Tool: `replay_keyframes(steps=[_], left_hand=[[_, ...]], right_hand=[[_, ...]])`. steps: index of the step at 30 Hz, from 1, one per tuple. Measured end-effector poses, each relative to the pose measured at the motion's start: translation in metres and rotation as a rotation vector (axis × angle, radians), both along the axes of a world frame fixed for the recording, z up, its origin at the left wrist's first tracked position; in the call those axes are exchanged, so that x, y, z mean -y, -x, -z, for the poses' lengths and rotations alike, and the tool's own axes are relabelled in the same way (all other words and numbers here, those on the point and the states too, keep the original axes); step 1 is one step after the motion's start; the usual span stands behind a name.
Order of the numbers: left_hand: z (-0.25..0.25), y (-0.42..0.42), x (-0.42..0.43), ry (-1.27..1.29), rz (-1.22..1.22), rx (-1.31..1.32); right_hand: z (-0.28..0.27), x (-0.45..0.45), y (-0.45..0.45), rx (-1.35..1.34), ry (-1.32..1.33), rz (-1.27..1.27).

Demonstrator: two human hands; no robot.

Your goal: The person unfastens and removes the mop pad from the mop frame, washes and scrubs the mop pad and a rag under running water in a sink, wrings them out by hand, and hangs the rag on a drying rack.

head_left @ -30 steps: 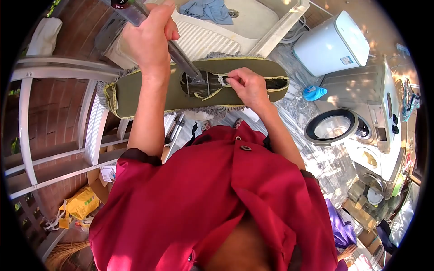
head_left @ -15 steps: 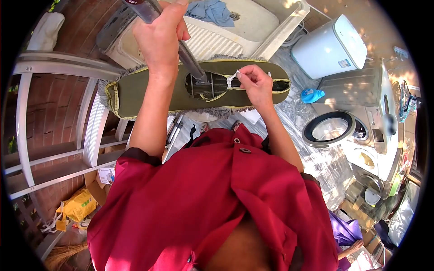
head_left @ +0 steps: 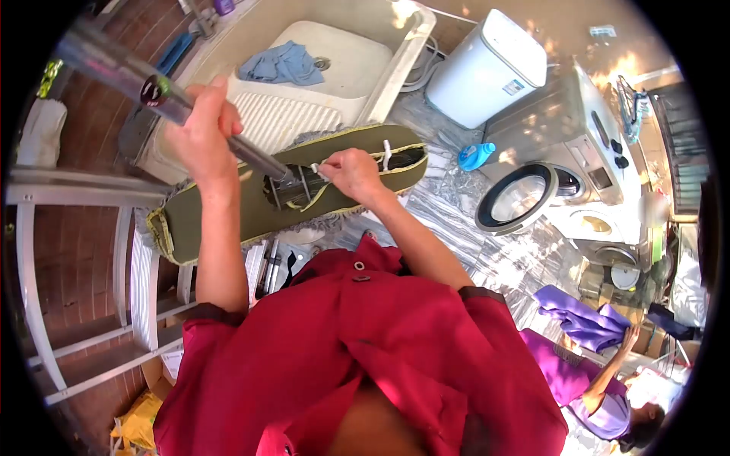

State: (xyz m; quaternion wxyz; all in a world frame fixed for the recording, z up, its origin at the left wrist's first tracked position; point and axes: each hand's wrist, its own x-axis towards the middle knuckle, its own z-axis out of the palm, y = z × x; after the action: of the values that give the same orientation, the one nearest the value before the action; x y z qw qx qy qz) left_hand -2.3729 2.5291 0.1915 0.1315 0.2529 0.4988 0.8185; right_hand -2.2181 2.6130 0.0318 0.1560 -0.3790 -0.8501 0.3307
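Note:
A long flat dust mop with a green backing, yellow edging and grey fringe leans across the front of a sink. My left hand is closed around its metal pole, which slants down to a wire frame in the backing's opening. At that opening, the fingertips of my right hand pinch a small white tie. Farther right along the slit, a second white tie sticks up, apart from my hand.
Beyond the mop is a stone sink with a blue cloth. At right stand a white bin, a blue bottle and a washing machine with its door open. An aluminium ladder is at left. Another person handles purple cloth.
My view has swung, so the sink and machines sit farther left. The mop tilts more, and the pole's upper end shows. The person at lower right is more visible. Both hands keep their holds.

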Motion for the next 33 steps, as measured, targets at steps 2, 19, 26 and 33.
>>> replay_keyframes(steps=[2,19,26,33], left_hand=[[-0.001,-0.002,-0.002,0.013,0.003,-0.016],[0.008,0.012,-0.004,-0.004,0.112,-0.007],[0.005,0.005,0.004,-0.037,0.107,-0.018],[0.007,0.005,0.008,-0.048,0.145,-0.058]], right_hand=[[0.011,-0.001,0.001,-0.081,-0.143,-0.026],[-0.078,-0.026,-0.028,-0.606,-0.481,0.095],[0.018,-0.058,-0.085,0.058,-0.551,0.106],[0.045,-0.095,-0.094,-0.152,-0.491,0.189]])
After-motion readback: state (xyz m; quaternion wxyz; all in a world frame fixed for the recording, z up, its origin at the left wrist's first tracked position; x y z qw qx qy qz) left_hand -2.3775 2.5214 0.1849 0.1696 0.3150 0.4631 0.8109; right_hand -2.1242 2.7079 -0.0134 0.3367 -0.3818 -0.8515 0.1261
